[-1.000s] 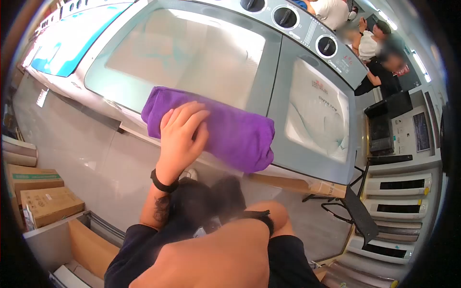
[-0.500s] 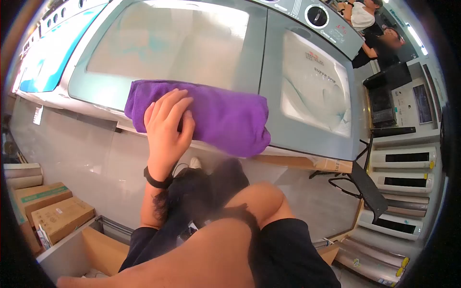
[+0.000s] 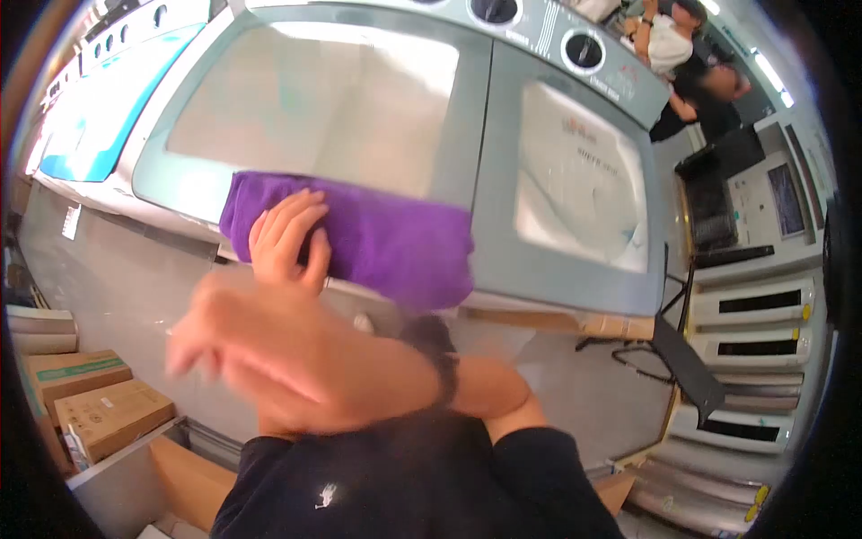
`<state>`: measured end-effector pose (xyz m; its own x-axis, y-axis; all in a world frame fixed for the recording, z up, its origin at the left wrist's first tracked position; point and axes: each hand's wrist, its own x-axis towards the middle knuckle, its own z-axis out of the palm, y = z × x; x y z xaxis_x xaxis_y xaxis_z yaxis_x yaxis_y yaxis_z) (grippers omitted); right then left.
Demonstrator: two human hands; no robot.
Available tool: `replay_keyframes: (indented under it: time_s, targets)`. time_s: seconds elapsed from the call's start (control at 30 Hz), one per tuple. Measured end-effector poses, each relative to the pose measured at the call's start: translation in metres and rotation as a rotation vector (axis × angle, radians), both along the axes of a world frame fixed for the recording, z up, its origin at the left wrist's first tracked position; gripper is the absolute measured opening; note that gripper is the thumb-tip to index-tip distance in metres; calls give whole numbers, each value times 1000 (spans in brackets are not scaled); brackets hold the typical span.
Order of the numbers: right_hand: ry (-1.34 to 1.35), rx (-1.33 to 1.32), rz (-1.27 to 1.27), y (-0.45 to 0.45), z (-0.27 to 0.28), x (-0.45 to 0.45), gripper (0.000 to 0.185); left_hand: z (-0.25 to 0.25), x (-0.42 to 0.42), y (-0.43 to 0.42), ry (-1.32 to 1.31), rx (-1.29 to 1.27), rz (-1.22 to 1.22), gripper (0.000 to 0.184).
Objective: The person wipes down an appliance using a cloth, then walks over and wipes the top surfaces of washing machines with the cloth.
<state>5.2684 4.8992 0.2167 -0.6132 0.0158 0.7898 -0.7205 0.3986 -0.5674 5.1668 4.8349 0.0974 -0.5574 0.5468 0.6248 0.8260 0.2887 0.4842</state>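
Note:
A folded purple cloth (image 3: 386,238) lies along the front edge of a grey-green twin-tub washing machine (image 3: 492,229). My left hand (image 3: 290,235) rests on the cloth's left part, its fingers spread over the top and the thumb a little apart. In front of the left wrist, nearer the camera, my right hand (image 3: 260,346) reaches across my body to the left. It is smeared by motion, and its fingers cannot be made out. The right forearm hides the left one.
Another machine with a blue-edged lid (image 3: 117,99) is at the left. Cardboard boxes (image 3: 112,415) lie on the floor at lower left. White units (image 3: 750,346) and a black stand (image 3: 687,368) are at right. People (image 3: 669,40) are at upper right.
My right forearm has swung up from the bottom of the view, bringing the right hand in front of the left wrist. My left hand stays on the cloth. The view has shifted.

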Motion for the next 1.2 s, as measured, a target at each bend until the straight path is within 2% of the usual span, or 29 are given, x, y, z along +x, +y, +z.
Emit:
replay_keyframes:
  time_s: [0.1, 0.2, 0.3, 0.47, 0.5, 0.57, 0.63, 0.67, 0.8, 0.93, 1.03, 1.2]
  targets:
    - [-197, 499, -374, 20, -49, -17, 39, 13, 3, -5, -11, 38, 98, 27]
    - [-339, 414, -723, 32, -82, -9, 49, 2, -9, -17, -1, -92, 147, 31]
    - [-397, 620, -738, 47, -102, 16, 50, 7, 6, -7, 36, -210, 190, 35]
    - [-595, 425, -761, 81, -83, 79, 49, 22, 53, 31, 112, -287, 22, 41]
    - [-575, 431, -808, 93, -82, 97, 46, 27, 64, 42, 81, -294, -79, 40]
    - [-431, 381, -1032, 117, -101, 129, 28, 29, 82, 61, 75, -270, -284, 39]
    - [-440, 353, -1164, 133, -99, 151, 21, 24, 94, 79, 97, -226, -415, 40]
    - [-454, 323, -1165, 139, -99, 156, 20, 23, 98, 86, 99, -215, -442, 40]
    - [-458, 505, -1109, 135, -98, 135, 25, 23, 78, 76, 47, -97, -478, 38]
    - [-500, 555, -1036, 100, -91, 93, 29, 24, 35, 37, -38, -36, -235, 33]
    - [-443, 501, -942, 74, -95, 60, 40, 24, 14, 13, -31, -98, -98, 31]
    - [-421, 376, -922, 65, -102, 62, 40, 20, 23, 14, 79, -211, 37, 32]
